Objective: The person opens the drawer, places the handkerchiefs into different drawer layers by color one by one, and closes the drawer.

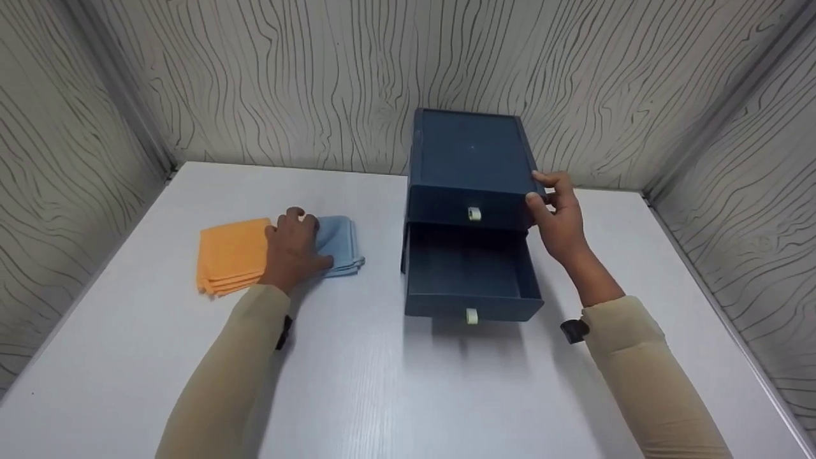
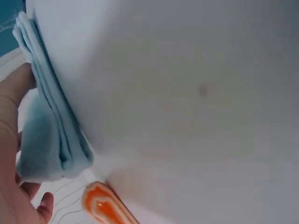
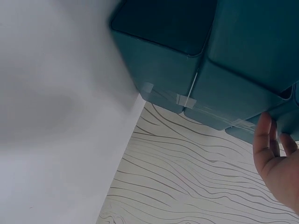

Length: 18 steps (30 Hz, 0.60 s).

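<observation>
A folded blue cloth (image 1: 339, 245) lies on the table, and my left hand (image 1: 292, 250) grips its left part, thumb at the front edge and fingers toward the back. In the left wrist view, the layered blue cloth (image 2: 51, 112) sits between thumb and fingers of my left hand (image 2: 14, 154). The dark blue drawer unit (image 1: 475, 153) has its lower drawer (image 1: 472, 307) pulled out, with nothing visible inside; the upper one is closed. My right hand (image 1: 561, 220) holds the unit's front right corner. The right wrist view shows my right hand (image 3: 280, 168) by the unit's side (image 3: 224, 93).
A folded orange cloth (image 1: 233, 252) lies left of the blue one, partly behind my left hand. The white table (image 1: 357, 395) meets patterned walls (image 1: 287, 83) at the back and sides. Pale tabs mark both drawer fronts.
</observation>
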Available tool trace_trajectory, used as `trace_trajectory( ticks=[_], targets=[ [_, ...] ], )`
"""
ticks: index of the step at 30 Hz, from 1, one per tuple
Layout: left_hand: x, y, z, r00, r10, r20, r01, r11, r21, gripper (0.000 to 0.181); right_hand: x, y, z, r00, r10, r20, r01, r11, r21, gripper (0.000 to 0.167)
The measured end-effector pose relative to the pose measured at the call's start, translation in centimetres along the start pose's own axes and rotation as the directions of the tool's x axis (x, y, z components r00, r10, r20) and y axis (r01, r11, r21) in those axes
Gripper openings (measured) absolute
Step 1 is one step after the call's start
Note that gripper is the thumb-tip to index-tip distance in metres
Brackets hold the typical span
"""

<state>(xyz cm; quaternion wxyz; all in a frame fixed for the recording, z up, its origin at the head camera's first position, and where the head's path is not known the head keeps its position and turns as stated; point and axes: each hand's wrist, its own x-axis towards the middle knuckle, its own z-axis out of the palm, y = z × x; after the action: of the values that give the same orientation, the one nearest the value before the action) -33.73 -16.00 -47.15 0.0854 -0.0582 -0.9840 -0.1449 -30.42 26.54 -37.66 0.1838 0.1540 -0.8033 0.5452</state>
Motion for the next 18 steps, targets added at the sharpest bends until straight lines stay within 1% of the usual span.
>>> trace_trajectory(
  ticks=[3,5,7,11,14,18],
  targets=[
    [-0.2,0.3,-0.1,1.0,-0.021,-0.002,0.021,1.0,-0.009,0.065,0.0,0.2,0.0,1.0,-0.007,-0.006,0.007,1.0,0.001,0.04],
    [-0.4,0.4,-0.3,0.999,-0.045,0.01,0.046,0.999,-0.028,0.061,0.1,0.3,-0.1,1.0,-0.009,-0.006,0.009,1.0,-0.007,0.04],
    [-0.6,0.6,-0.4,0.996,-0.086,0.024,0.087,0.994,-0.068,0.054,0.1,0.3,-0.1,1.0,-0.007,-0.005,0.006,1.0,-0.01,0.04],
    [-0.8,0.8,-0.8,0.987,-0.16,0.023,0.162,0.971,-0.175,0.038,-0.1,-0.3,0.0,1.0,-0.011,0.001,0.011,1.0,-0.012,0.042],
    [-0.9,0.9,-0.9,0.984,-0.18,0.002,0.176,0.958,-0.227,0.037,-0.4,-1.6,0.2,1.0,-0.027,0.008,0.027,1.0,-0.017,0.043],
    [-1.1,1.0,-1.0,0.983,-0.183,-0.005,0.176,0.955,-0.237,0.044,-0.9,-3.0,0.4,0.999,-0.045,0.014,0.045,0.999,-0.02,0.045]
  ],
)
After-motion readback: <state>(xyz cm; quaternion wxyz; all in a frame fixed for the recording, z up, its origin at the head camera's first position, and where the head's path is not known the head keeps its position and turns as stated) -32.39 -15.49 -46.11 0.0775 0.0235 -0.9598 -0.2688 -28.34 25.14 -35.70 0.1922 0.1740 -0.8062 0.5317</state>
